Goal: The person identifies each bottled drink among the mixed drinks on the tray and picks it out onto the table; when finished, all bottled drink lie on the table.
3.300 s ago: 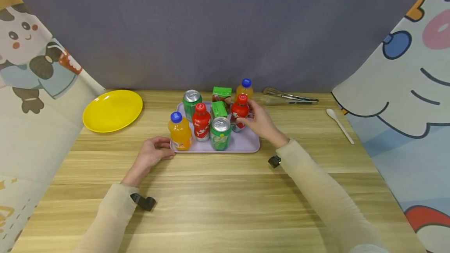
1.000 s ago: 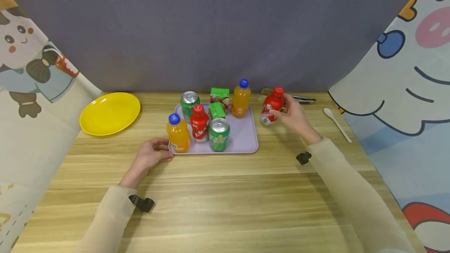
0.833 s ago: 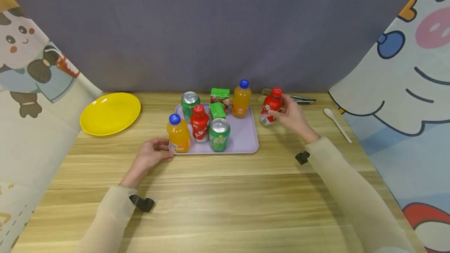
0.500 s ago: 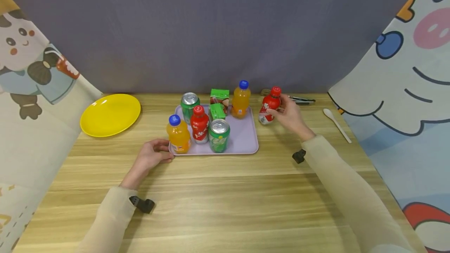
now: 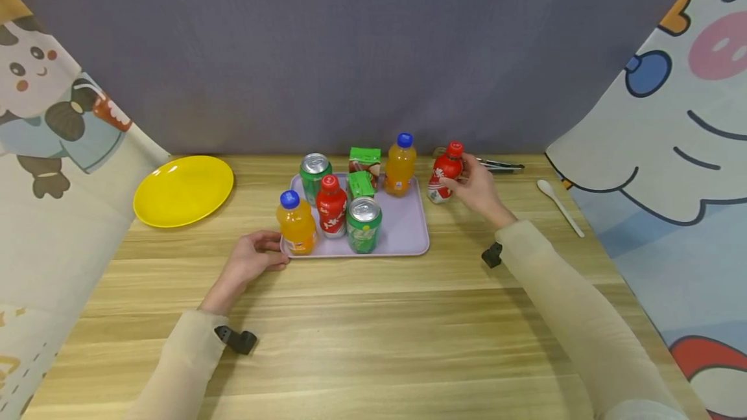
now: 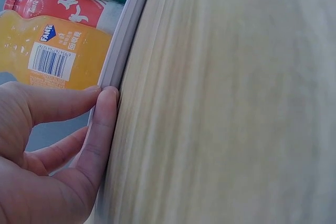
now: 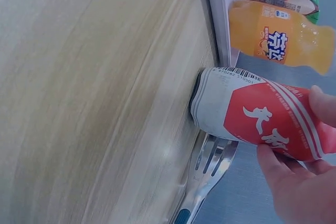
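My left hand grips the near left corner of the lilac tray; thumb and finger meet at the rim in the left wrist view. On the tray stand two orange soda bottles with blue caps, a red bottle, two green cans and two green-topped drink cartons. Just right of the tray, my right hand holds a second red bottle by its upper part. That bottle leans slightly, and its base is close over the table in the right wrist view.
A yellow plate lies at the back left. Behind my right hand lie metal utensils, with a slotted end showing in the right wrist view. Further right is a white spoon. A grey curtain borders the table's back.
My right hand has taken the red bottle off the tray's right part to the table beside it, then shifted slightly back left. My left hand stays at the tray corner.
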Available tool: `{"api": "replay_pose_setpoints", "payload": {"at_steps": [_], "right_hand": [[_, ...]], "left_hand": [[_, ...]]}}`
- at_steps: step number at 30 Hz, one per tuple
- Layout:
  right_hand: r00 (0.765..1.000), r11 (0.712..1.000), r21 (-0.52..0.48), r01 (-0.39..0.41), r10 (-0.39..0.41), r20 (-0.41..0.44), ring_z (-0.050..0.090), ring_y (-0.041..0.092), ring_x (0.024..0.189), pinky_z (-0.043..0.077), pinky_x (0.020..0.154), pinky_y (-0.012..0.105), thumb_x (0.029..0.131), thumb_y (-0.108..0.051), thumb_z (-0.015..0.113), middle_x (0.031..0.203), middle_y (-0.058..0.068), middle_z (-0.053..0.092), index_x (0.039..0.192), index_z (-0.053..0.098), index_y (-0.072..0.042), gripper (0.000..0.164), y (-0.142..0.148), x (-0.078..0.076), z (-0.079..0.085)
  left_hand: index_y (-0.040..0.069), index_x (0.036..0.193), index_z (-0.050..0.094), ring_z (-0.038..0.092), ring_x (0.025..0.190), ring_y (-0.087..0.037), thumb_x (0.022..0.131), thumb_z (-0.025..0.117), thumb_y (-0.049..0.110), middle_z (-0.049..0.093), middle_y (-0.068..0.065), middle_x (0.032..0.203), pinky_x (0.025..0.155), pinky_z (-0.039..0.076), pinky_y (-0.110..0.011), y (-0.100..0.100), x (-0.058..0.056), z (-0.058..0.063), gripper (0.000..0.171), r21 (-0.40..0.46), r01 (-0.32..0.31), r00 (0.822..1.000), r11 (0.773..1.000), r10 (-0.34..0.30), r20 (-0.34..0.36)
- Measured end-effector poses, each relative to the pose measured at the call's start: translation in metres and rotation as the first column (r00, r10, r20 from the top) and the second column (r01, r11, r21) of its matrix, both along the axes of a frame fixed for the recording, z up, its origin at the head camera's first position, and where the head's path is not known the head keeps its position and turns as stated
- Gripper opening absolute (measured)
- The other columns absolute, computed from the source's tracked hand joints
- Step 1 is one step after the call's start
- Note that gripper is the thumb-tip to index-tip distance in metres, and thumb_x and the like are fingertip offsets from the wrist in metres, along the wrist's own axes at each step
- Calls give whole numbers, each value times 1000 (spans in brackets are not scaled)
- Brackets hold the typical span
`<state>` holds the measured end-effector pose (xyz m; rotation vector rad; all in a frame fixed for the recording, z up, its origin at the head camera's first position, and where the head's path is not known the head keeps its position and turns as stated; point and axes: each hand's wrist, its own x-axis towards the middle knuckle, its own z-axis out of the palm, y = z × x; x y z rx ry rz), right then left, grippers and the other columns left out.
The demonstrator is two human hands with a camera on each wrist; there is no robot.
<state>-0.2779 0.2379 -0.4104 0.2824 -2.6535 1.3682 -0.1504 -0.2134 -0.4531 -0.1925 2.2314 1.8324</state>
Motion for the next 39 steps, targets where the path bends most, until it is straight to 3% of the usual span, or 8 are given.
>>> {"api": "replay_pose_setpoints", "payload": {"at_steps": [10,23,39], "right_hand": [[998,999,-36,18,-16,69,54,37,113,52,90,48,84,-14,75,130,25,51,139,35,3,71,1,0,0],[995,999,-31,41,-38,91,52,35,116,51,93,45,84,-17,75,134,23,47,141,34,4,73,1,3,7],[999,996,-87,19,-14,51,49,38,118,49,95,47,84,-15,75,133,24,47,142,32,6,75,2,22,26]], "left_hand": [[-12,131,43,64,78,-21,81,68,-12,55,-29,110,74,59,-33,1,0,-1,56,1,0,1000,1000,0,9],[-11,131,44,64,78,-22,81,68,-11,55,-28,111,74,59,-33,0,-1,-1,56,-5,-3,1000,1000,3,14],[-13,132,42,64,79,-22,81,67,-11,54,-28,111,75,59,-34,-1,1,0,57,8,10,1000,1000,-10,6]]}}
